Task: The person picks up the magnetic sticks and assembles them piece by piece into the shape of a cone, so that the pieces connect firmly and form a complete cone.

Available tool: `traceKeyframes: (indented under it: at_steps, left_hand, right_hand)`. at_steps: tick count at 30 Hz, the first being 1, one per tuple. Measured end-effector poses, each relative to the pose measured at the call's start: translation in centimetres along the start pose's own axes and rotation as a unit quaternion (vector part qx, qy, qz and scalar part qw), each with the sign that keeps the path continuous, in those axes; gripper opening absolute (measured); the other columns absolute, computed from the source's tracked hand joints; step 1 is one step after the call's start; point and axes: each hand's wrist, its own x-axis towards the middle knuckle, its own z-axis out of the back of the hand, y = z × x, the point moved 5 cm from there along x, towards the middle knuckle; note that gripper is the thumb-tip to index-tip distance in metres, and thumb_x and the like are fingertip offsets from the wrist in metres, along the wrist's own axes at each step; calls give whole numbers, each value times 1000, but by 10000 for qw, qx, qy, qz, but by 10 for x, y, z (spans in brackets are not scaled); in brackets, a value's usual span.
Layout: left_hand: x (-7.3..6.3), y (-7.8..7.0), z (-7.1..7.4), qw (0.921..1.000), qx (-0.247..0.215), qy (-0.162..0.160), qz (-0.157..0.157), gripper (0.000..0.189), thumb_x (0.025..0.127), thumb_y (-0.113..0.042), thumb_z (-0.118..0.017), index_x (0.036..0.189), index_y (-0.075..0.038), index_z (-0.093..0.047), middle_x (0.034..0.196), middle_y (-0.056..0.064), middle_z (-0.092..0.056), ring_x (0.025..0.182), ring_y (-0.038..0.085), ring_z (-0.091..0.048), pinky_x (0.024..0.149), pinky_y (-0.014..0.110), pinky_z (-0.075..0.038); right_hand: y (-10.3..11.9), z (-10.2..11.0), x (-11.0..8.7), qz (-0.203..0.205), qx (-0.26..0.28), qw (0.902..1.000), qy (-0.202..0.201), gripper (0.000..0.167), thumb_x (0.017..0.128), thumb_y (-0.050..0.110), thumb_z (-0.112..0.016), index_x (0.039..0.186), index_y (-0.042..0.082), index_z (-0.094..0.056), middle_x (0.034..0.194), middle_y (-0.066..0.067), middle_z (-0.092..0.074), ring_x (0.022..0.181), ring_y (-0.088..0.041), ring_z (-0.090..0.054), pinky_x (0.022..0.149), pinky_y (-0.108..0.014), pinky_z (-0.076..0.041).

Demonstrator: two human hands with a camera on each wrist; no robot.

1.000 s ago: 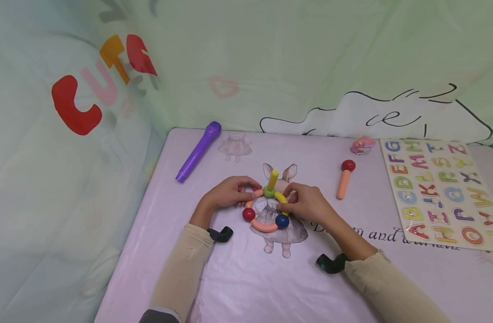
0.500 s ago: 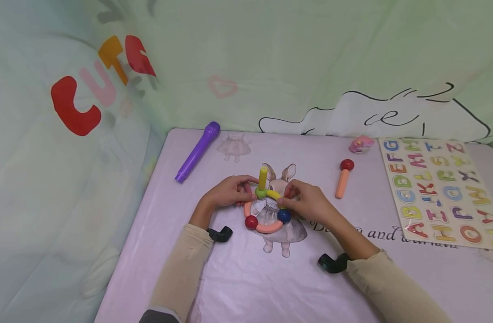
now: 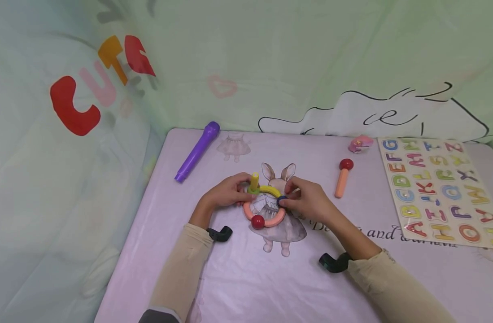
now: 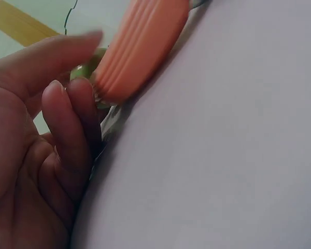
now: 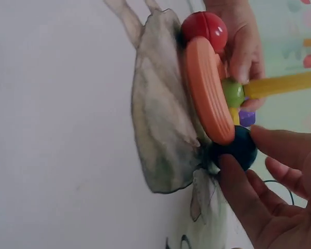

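A ring of magnetic building pieces lies on the table between the hands. It joins orange curved sticks, a yellow curved stick, a red ball, a green ball and a dark blue ball. From the green ball a straight yellow stick points upward. My left hand pinches the ring at the green ball, its fingertips close to an orange stick in the left wrist view. Thumb and fingers of my right hand pinch the blue ball.
Right of the ring lies an orange stick with a red ball on its end. A purple toy microphone is at back left. A pink crumpled-looking item and an alphabet puzzle board occupy the right side.
The ring has turned counterclockwise: the green ball went left, the red one right, the blue one up. My right hand's grip passed from the yellow curved stick to the blue ball.
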Motion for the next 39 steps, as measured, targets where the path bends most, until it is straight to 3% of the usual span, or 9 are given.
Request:
traceKeyframes:
  at_steps: [4, 8, 12, 17, 23, 26, 30, 39]
  left_hand:
    - [0, 2, 0, 10000, -10, -37, 26, 30, 92, -26, -78, 116, -17, -63, 65, 0, -58, 56, 14, -56, 57, 26, -49]
    - [0, 2, 0, 10000, 31, -44, 5, 31, 92, -26, -77, 118, -18, -62, 66, 0, -60, 57, 13, -57, 59, 26, -49]
    - [-1, 2, 1, 9998, -185, 15, 26, 30, 91, -23, -78, 116, -16, -62, 68, 0, -65, 60, 12, -62, 62, 25, -52]
    - [-3, 2, 1, 9983, -582, 47, 41, 26, 89, -17, -79, 107, -13, -61, 68, 3, -69, 61, 13, -64, 65, 25, -52]
    - [-2, 4, 3, 9985, -547, -39, -38, 25, 90, -18, -80, 105, -14, -60, 66, 5, -65, 58, 13, -61, 61, 25, -48]
    - [-1, 4, 3, 9989, -441, -20, -155, 24, 91, -19, -79, 111, -17, -66, 85, 1, -65, 61, 13, -61, 61, 24, -48]
    - [-1, 2, 3, 9992, -264, -18, -315, 25, 91, -20, -79, 114, -18, -71, 107, 2, -58, 66, 13, -62, 64, 24, -50]
    - [-3, 0, 5, 9991, -109, -5, -398, 22, 88, -19, -82, 109, -18, -76, 95, 4, -59, 72, 14, -59, 66, 23, -48]
  right_hand:
    - [-2, -1, 2, -29, 48, 10000, -43, 31, 87, 23, -82, 107, 11, -62, 111, -12, -71, 108, -31, -69, 78, -37, -60]
    - [-2, -3, 3, -1, -71, 10000, 17, 39, 84, 24, -86, 112, 9, -63, 108, -12, -70, 103, -29, -68, 77, -36, -60]
    - [-5, 0, 5, -125, -177, 9993, -289, 36, 87, 22, -82, 116, 10, -63, 108, -12, -69, 97, -27, -68, 72, -32, -58]
    - [-8, 4, 7, -239, -106, 9974, -678, 32, 92, 19, -78, 118, 9, -62, 110, -13, -69, 99, -28, -69, 77, -37, -59]
    - [-10, 11, 5, -336, -146, 9960, -811, 27, 94, 22, -74, 115, 9, -64, 106, -13, -71, 100, -28, -70, 81, -37, -58]
    - [-11, 23, 1, -417, -305, 9946, -897, 27, 95, 25, -73, 115, 10, -66, 104, -12, -72, 96, -28, -69, 77, -33, -55]
    - [-14, 40, -3, -500, -583, 9935, -839, 29, 95, 30, -73, 115, 8, -68, 103, -12, -71, 91, -28, -64, 71, -28, -51]
    - [-31, 51, -10, -661, -1109, 9904, -501, 34, 88, 29, -81, 108, 5, -70, 102, -15, -71, 88, -28, -62, 66, -27, -51]
